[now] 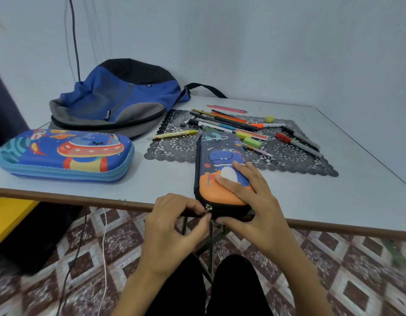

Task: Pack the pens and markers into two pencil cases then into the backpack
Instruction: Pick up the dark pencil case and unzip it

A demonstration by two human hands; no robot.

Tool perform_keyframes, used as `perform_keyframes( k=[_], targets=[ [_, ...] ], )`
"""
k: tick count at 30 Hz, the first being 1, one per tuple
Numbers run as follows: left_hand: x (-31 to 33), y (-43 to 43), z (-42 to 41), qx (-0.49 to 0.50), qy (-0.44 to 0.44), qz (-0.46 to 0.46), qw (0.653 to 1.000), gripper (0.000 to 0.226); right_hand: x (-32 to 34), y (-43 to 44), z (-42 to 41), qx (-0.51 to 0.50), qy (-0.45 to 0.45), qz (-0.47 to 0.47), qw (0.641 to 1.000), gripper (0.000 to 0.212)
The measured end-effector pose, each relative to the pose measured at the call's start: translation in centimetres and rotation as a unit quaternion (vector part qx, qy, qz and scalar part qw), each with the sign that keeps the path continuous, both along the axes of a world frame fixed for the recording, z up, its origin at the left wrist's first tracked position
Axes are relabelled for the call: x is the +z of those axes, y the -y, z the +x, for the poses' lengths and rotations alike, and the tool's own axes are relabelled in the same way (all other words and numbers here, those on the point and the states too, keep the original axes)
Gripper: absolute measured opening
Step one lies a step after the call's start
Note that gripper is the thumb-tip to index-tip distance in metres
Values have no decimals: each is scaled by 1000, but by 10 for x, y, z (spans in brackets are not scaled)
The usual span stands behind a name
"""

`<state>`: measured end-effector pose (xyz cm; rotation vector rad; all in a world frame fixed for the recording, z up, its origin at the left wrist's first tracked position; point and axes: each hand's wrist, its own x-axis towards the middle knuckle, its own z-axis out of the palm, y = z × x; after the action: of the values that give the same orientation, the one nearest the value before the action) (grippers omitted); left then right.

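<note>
1. Left fingertips (195,205): thumb and forefinger pinch the metal zipper pull (208,209) at the near end of the dinosaur pencil case (220,153); the other fingers curl loosely below
2. Left hand (172,229): held off the table (151,179), just in front of its brown front edge, at 7 o'clock of the case
3. Right fingers (229,182): spread flat on the lid over the orange and white print, with the thumb hooked round the near end beside the zipper
4. Right hand (254,201): grasps the case between fingers and thumb, at the 5 o'clock corner of the case
5. Dinosaur pencil case: closed, lying lengthwise from 6 to 12 o'clock; its near end overhangs the front edge and its far end rests on the lace mat (288,156)
6. Pens and markers (225,123): loose on the mat, from 12 to 2 o'clock of the case
7. Green highlighters (252,142): just beside the case at 1 o'clock
8. Yellow pen (174,134): at 11 o'clock, half off the mat
9. Red-capped marker (295,143): at 2 o'clock, near the mat's right side
10. UFO pencil case (65,153): closed and flat, well apart at 9 o'clock
11. Backpack (120,99): blue, grey and black, lying flat at 11 o'clock behind the UFO pencil case
</note>
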<state>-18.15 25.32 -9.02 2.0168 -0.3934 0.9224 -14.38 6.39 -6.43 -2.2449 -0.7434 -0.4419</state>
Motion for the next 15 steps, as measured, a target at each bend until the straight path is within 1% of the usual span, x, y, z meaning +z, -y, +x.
perform_keyframes(
  k=[11, 13, 15],
  targets=[
    [-7, -2, -4, -8, 18, -20, 1000, 4, 3, -1, -3, -5, -23, 10, 1000, 76],
    [-7, -3, -5, 4, 24, -12, 1000, 4, 3, -1, -4, -6, -26, 15, 1000, 77],
    [-5, -4, -4, 37, 37, 16, 999, 5, 4, -1, -3, -7, -26, 24, 999, 76]
  ],
)
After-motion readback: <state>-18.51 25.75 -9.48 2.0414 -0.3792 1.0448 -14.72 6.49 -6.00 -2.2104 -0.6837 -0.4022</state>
